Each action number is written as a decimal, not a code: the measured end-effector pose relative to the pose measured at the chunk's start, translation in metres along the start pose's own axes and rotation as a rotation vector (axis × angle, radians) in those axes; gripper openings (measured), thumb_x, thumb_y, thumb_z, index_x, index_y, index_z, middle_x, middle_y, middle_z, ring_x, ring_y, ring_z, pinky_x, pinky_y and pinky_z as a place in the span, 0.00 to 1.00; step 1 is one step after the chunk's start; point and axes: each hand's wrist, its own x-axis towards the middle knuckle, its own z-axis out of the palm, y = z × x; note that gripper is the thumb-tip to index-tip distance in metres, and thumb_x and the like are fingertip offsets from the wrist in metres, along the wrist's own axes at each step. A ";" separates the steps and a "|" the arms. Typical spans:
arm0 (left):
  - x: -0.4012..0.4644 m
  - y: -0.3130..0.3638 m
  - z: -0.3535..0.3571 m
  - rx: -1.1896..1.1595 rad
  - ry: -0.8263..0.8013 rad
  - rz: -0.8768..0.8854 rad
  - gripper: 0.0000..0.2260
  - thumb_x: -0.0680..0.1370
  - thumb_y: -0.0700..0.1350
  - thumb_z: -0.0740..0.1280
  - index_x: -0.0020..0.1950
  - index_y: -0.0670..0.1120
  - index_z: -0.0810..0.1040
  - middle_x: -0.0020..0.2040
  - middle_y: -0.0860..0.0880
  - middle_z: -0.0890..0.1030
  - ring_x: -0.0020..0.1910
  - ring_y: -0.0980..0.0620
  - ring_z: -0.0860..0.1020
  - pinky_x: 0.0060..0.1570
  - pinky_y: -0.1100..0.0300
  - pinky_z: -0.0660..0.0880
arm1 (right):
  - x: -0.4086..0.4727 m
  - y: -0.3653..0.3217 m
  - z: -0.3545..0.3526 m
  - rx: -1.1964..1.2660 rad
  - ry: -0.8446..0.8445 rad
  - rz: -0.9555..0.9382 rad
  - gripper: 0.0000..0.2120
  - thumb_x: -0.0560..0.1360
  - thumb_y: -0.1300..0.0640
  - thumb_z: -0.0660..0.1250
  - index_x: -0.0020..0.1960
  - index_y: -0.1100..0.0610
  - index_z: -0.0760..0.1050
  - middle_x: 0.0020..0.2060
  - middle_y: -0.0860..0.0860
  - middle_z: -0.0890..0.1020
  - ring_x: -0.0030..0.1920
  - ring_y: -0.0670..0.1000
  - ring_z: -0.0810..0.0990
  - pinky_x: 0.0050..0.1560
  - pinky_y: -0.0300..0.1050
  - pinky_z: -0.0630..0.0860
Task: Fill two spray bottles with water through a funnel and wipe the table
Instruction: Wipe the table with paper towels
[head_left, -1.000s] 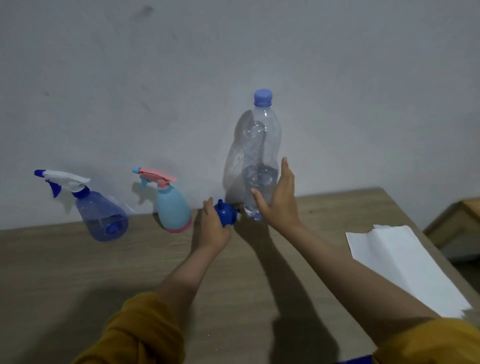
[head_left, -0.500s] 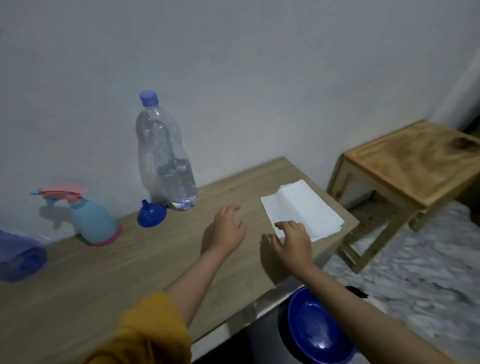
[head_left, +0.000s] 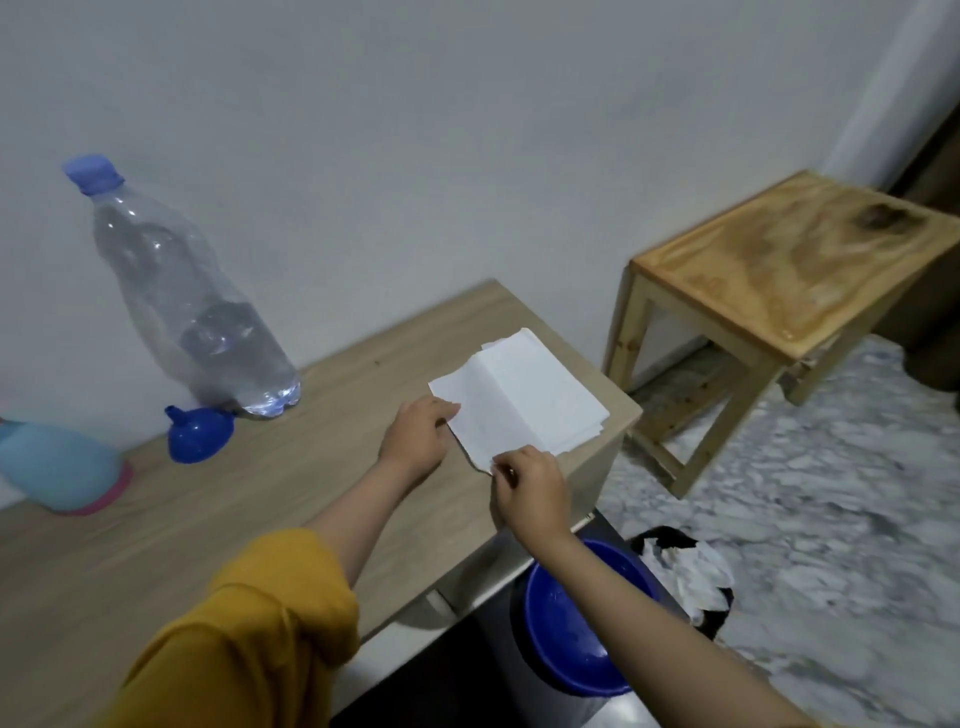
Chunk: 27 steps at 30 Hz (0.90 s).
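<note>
A: What is sitting nearest the viewer?

B: A mustard-yellow sleeve (head_left: 244, 629) is covering the left upper arm at the lower left. To its right, below the table edge, a blue basin (head_left: 576, 623) is sitting on the floor, and just right of it a dark bin (head_left: 685, 582) is holding crumpled white paper.

A: What are the hands doing?

B: Both are reaching to a stack of white paper towels (head_left: 524, 400) lying at the near right corner of the wooden table (head_left: 156, 530). The right hand (head_left: 530, 488) is pinching the near corner of the top sheet, its grip closing thumb against fingers on the paper. The left hand (head_left: 415, 436) is resting on the left edge of the stack with fingers curling at the sheet's edge; I cannot tell whether its grip is actually holding the paper.

A: And farther back?

B: A blue funnel (head_left: 200, 434) is lying on the table left of the hands, spout pointing away. Just behind it a clear water bottle (head_left: 192, 312) with a blue cap is standing near the wall, holding water in its lower part. At the far left edge, a light blue spray bottle (head_left: 57, 467) with a pink base is showing only partly, blurred.

A: Anything beyond the table?

B: A small wooden stool (head_left: 779, 280) is standing to the right, on a marbled floor (head_left: 831, 519), near a plain pale wall (head_left: 415, 130).
</note>
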 end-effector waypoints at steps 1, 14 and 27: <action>0.003 0.001 0.000 0.015 0.009 -0.003 0.16 0.72 0.36 0.62 0.56 0.46 0.82 0.58 0.49 0.81 0.58 0.48 0.77 0.57 0.59 0.72 | 0.001 0.001 0.000 0.008 0.002 0.001 0.07 0.74 0.59 0.67 0.49 0.56 0.82 0.43 0.51 0.82 0.46 0.54 0.76 0.45 0.47 0.75; 0.014 0.032 -0.011 -0.074 0.141 -0.048 0.08 0.74 0.35 0.65 0.45 0.43 0.83 0.47 0.47 0.83 0.46 0.49 0.79 0.46 0.59 0.72 | 0.014 0.004 -0.030 0.278 0.052 0.091 0.07 0.76 0.62 0.66 0.51 0.60 0.82 0.46 0.50 0.81 0.45 0.44 0.76 0.46 0.27 0.70; 0.009 0.080 -0.083 -0.139 0.247 0.179 0.06 0.74 0.34 0.68 0.46 0.40 0.83 0.46 0.44 0.80 0.44 0.50 0.78 0.48 0.61 0.71 | 0.020 -0.038 -0.075 0.407 0.221 -0.013 0.05 0.74 0.64 0.69 0.47 0.59 0.83 0.43 0.51 0.83 0.42 0.40 0.79 0.44 0.27 0.74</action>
